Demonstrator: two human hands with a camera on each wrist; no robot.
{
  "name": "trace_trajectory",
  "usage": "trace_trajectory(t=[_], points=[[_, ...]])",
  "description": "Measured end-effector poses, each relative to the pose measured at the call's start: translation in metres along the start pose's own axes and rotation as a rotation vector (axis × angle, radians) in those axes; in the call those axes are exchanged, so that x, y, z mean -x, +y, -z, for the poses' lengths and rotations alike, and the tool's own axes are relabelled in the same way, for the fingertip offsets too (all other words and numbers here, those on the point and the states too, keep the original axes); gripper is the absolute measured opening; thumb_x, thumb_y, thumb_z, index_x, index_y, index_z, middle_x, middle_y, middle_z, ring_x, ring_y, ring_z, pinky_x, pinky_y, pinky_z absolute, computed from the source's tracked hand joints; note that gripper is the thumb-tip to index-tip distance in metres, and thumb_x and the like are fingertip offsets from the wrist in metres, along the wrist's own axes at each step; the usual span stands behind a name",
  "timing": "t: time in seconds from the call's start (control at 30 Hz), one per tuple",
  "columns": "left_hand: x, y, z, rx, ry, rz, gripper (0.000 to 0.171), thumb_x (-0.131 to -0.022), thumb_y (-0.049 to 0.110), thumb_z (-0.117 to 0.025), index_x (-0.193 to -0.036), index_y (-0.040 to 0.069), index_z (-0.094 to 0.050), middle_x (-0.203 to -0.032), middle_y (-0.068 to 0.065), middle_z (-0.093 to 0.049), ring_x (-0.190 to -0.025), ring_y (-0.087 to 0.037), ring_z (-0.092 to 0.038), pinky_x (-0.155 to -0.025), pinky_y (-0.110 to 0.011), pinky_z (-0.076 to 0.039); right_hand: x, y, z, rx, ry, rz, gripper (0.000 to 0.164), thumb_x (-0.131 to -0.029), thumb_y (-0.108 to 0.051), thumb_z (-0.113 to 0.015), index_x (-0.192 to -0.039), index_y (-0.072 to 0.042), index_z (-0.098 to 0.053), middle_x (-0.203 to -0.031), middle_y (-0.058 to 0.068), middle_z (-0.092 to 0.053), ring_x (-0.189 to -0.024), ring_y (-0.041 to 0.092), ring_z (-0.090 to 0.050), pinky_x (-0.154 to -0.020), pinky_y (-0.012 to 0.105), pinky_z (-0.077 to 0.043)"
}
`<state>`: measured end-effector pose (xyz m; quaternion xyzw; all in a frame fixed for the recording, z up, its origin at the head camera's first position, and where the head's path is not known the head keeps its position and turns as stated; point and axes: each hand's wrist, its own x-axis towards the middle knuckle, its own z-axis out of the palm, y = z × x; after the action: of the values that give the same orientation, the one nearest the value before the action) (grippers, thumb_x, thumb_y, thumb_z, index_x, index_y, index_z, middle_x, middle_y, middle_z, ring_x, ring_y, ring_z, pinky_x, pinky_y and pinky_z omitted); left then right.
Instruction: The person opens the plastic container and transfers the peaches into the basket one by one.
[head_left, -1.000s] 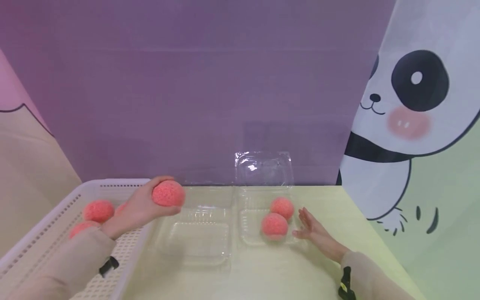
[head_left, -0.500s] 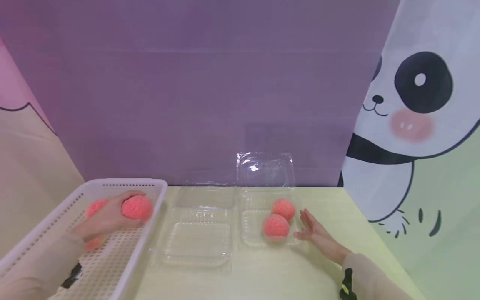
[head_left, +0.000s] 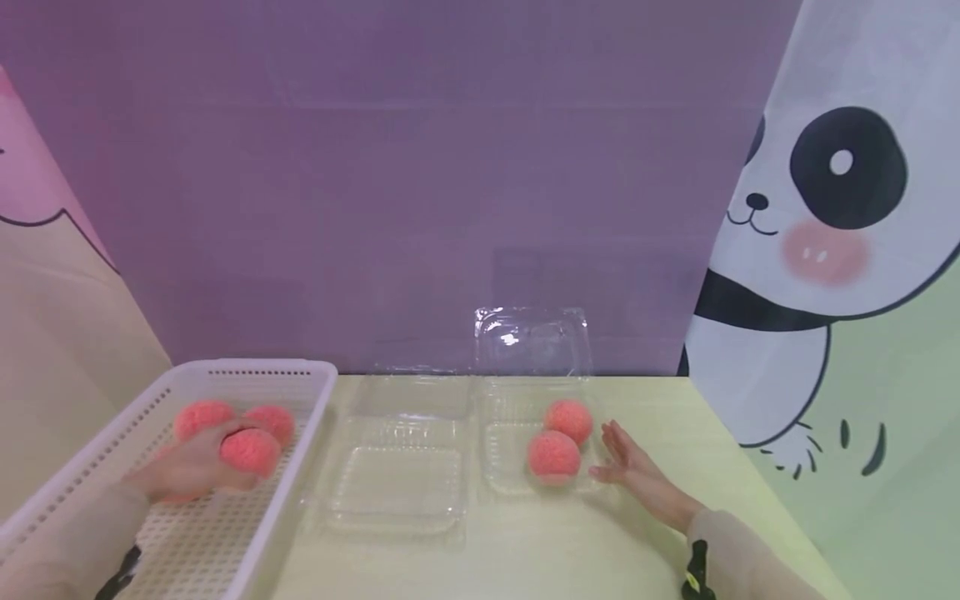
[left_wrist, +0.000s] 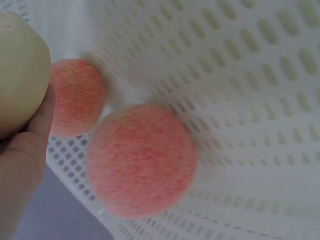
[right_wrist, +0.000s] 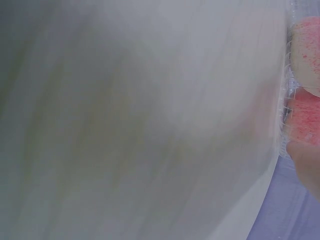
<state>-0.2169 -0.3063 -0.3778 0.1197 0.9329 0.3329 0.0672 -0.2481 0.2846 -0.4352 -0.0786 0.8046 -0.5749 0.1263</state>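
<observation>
My left hand (head_left: 198, 462) is inside the white basket, its fingers and thumb around a pink speckled peach (head_left: 251, 452). In the left wrist view this held peach (left_wrist: 20, 70) shows its pale cream side. Close behind the hand lie two more peaches, one left (head_left: 202, 417) and one right (head_left: 273, 421). Another is mostly hidden under the hand. My right hand (head_left: 645, 483) is beside the right clear plastic clamshell box (head_left: 506, 475), fingers straight and holding nothing. That box contains a rear peach (head_left: 568, 421) and a front peach (head_left: 554, 457), touching each other.
The perforated white basket (head_left: 322, 400) occupies the table's left side. Between it and the right box lies a second clear clamshell (head_left: 397, 492), lid folded back, with nothing inside. The right box's lid (head_left: 532, 342) stands raised against the purple backdrop (head_left: 420, 208).
My left hand has moved left and down, from above the basket's right rim into the basket, a peach in its grip throughout the frames. The right hand stays beside its box.
</observation>
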Motion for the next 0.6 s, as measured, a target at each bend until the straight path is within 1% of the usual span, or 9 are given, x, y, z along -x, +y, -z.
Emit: trace_trajectory(t=[0.03, 0.1, 0.17, 0.27, 0.33, 0.37, 0.5, 0.53, 0.6], points=[[0.000, -0.003, -0.001, -0.003, -0.013, 0.014, 0.084, -0.070, 0.028, -0.076, -0.136, -0.001, -0.034, -0.134, -0.031, -0.035, -0.107, -0.039, -0.049, -0.073, -0.041, -0.051, 0.000, 0.000, 0.000, 0.005, -0.001, -0.002, 0.094, -0.086, -0.018, -0.060, -0.145, -0.006, 0.012, -0.153, 0.016, 0.006, -0.139, 0.035, 0.003, -0.111, 0.053, -0.005], [0.001, -0.009, -0.003, 0.003, -0.041, 0.020, 0.083, -0.072, 0.028, -0.075, -0.136, -0.002, -0.032, -0.131, -0.029, -0.040, -0.102, -0.033, -0.051, -0.070, -0.035, -0.049, 0.000, 0.000, 0.000, 0.010, -0.001, -0.004, 0.094, -0.087, -0.018, -0.060, -0.145, -0.006, 0.012, -0.153, 0.016, 0.006, -0.139, 0.036, 0.003, -0.111, 0.054, -0.006], [0.001, -0.013, -0.006, -0.010, -0.041, 0.016, 0.081, -0.072, 0.028, -0.075, -0.135, -0.001, -0.034, -0.128, -0.025, -0.045, -0.097, -0.026, -0.052, -0.068, -0.030, -0.049, 0.000, 0.000, 0.000, 0.010, -0.001, -0.004, 0.093, -0.087, -0.019, -0.060, -0.145, -0.006, 0.012, -0.153, 0.016, 0.006, -0.139, 0.036, 0.002, -0.110, 0.054, -0.006], [0.001, -0.018, -0.009, -0.004, -0.023, -0.042, 0.076, -0.072, 0.025, -0.075, -0.132, -0.001, -0.038, -0.124, -0.025, -0.048, -0.097, -0.024, -0.052, -0.069, -0.030, -0.049, 0.000, 0.001, 0.000, 0.012, -0.003, 0.001, 0.093, -0.087, -0.018, -0.060, -0.145, -0.006, 0.012, -0.153, 0.016, 0.006, -0.139, 0.036, 0.002, -0.110, 0.054, -0.006], [0.001, -0.020, -0.010, 0.001, -0.017, -0.040, 0.072, -0.072, 0.025, -0.075, -0.130, 0.002, -0.040, -0.124, -0.022, -0.048, -0.096, -0.019, -0.052, -0.069, -0.029, -0.049, 0.000, 0.002, 0.000, 0.013, -0.002, 0.003, 0.093, -0.087, -0.018, -0.060, -0.145, -0.006, 0.012, -0.153, 0.016, 0.005, -0.140, 0.035, 0.002, -0.110, 0.053, -0.006], [0.001, -0.021, -0.010, 0.016, -0.014, -0.045, 0.072, -0.072, 0.024, -0.075, -0.130, 0.001, -0.039, -0.124, -0.023, -0.048, -0.095, -0.019, -0.051, -0.069, -0.030, -0.048, 0.000, 0.002, 0.000, 0.014, -0.001, 0.006, 0.093, -0.087, -0.018, -0.060, -0.145, -0.006, 0.011, -0.153, 0.015, 0.004, -0.140, 0.035, 0.001, -0.111, 0.053, -0.007], [0.000, -0.025, -0.011, -0.016, 0.030, -0.065, 0.072, -0.072, 0.024, -0.076, -0.130, 0.003, -0.040, -0.127, -0.022, -0.046, -0.095, -0.007, -0.049, -0.072, -0.026, -0.048, -0.001, 0.003, 0.000, 0.017, 0.002, 0.014, 0.093, -0.087, -0.019, -0.060, -0.146, -0.006, 0.010, -0.153, 0.015, 0.004, -0.140, 0.035, 0.000, -0.110, 0.053, -0.007], [0.000, -0.026, -0.011, -0.026, 0.051, -0.078, 0.073, -0.070, 0.024, -0.077, -0.130, 0.003, -0.041, -0.126, -0.023, -0.047, -0.094, -0.005, -0.049, -0.072, -0.025, -0.047, -0.001, 0.004, 0.000, 0.018, 0.001, 0.016, 0.093, -0.087, -0.019, -0.060, -0.146, -0.006, 0.010, -0.153, 0.015, 0.004, -0.140, 0.035, 0.000, -0.111, 0.053, -0.007], [-0.002, -0.028, -0.013, -0.020, 0.073, -0.097, 0.073, -0.070, 0.023, -0.078, -0.129, 0.002, -0.041, -0.126, -0.024, -0.047, -0.091, 0.001, -0.048, -0.070, -0.023, -0.048, -0.001, 0.003, 0.000, 0.016, 0.001, 0.021, 0.093, -0.087, -0.019, -0.060, -0.145, -0.005, 0.011, -0.153, 0.016, 0.004, -0.140, 0.035, 0.001, -0.111, 0.053, -0.006]])
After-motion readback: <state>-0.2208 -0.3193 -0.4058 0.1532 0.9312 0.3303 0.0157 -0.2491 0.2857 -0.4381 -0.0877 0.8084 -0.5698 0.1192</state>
